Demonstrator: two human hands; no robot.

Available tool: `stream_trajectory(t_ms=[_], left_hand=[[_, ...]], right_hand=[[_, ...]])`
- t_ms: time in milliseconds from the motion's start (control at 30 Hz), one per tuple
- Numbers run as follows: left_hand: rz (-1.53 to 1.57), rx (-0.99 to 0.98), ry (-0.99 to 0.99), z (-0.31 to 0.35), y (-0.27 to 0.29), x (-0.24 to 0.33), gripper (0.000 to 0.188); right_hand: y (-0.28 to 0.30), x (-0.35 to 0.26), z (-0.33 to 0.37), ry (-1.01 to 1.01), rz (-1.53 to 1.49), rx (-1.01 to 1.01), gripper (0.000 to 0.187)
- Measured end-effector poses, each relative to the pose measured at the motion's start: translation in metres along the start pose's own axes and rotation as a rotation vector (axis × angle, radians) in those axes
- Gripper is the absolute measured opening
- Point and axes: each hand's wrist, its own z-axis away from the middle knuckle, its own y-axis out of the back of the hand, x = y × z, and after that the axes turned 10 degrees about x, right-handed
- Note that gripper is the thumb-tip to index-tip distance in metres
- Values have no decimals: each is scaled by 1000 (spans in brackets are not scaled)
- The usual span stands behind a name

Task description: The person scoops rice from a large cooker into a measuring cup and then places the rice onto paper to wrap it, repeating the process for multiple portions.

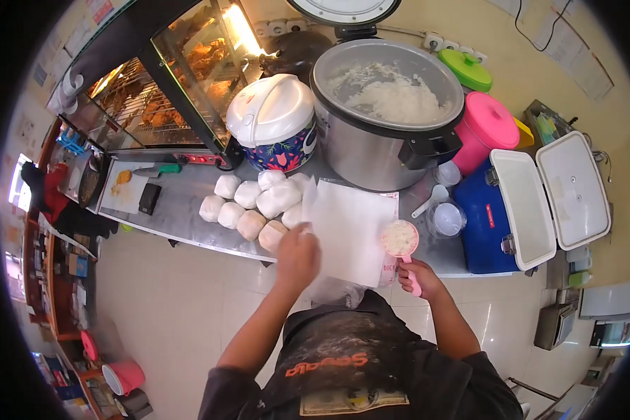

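Observation:
My right hand (421,278) is closed round the handle of a pink scoop (411,269), whose round cup is full of white rice (400,239). The scoop is over the right edge of a stack of white wrapping paper (353,224) at the counter's front. At the stack's left edge, my left hand (299,259) has its fingers drawn together on a sheet of the paper, slightly blurred. Several white paper-wrapped parcels (278,198) lie bunched just left of the paper, close to my left hand.
Behind the paper stands a large open rice cooker (378,150) with rice inside, beside a closed flowered rice cooker (273,126). A glass warmer with fried food (161,105) is at left. A blue cool box (479,217), lid open, and plastic cups (448,219) stand right.

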Motion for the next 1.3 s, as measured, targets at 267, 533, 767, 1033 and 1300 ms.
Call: stream_trajectory(t_ms=[267, 533, 767, 1033, 1300], left_hand=[[-104, -157, 177, 45, -12, -42, 36], [-501, -386, 431, 23, -33, -18, 25], [73, 230, 720, 27, 27, -125, 18], [-356, 419, 300, -44, 25, -146, 35], [-402, -88, 171, -32, -102, -7, 57]], right_hand=[[25, 20, 20, 61, -29, 64, 19], [39, -2, 6, 174, 241, 299, 18], [58, -14, -3, 118, 198, 149, 20], [64, -19, -2, 48, 165, 64, 20], [58, -21, -2, 68, 275, 95, 18]])
